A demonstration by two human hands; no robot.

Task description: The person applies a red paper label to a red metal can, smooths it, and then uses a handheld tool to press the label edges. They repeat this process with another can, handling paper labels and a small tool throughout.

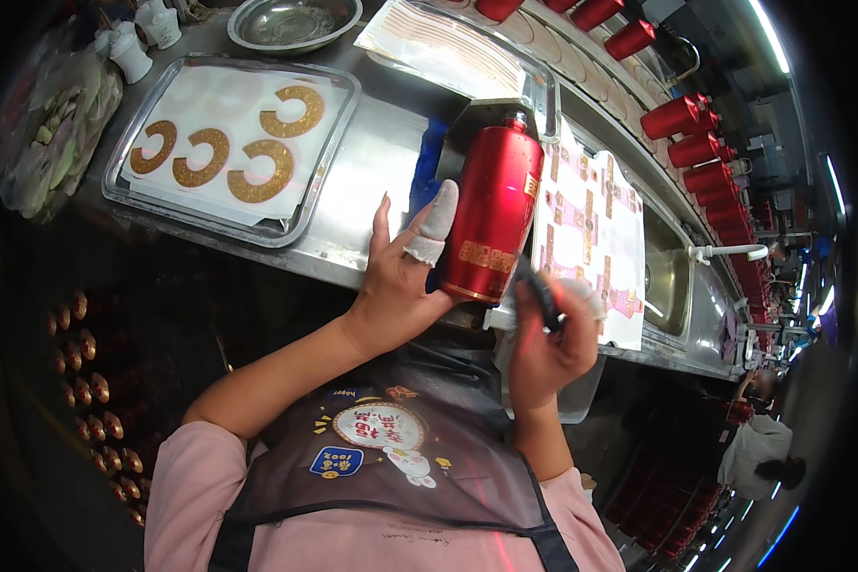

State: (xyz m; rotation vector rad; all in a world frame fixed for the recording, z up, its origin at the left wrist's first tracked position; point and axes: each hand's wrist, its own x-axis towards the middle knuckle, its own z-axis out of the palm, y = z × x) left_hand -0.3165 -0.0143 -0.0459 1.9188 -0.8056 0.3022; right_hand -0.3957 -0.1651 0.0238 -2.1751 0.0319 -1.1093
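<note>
A shiny red bottle (pixel 493 205) with gold patterned patches leans at a slant on a support in front of me, its neck pointing away. My left hand (pixel 400 267) is against its lower left side. The thumb touches near the base, and the other fingers are stretched apart, one wearing a whitish finger sleeve (pixel 437 217). At the bottle's lower right, my right hand (pixel 558 338) is closed around a small dark tool (pixel 542 297), whose kind is blurred. A whitish sleeve also covers a finger of this hand.
To the left, a metal tray (pixel 300 224) holds gold C-shaped pieces (pixel 262 172) on white paper. Sheets of pink and gold cutouts (pixel 582 214) lie right of the bottle, beside a sink (pixel 672 286). Behind are a steel bowl (pixel 294 24), stacked sheets (pixel 443 52) and red bottles (pixel 672 117).
</note>
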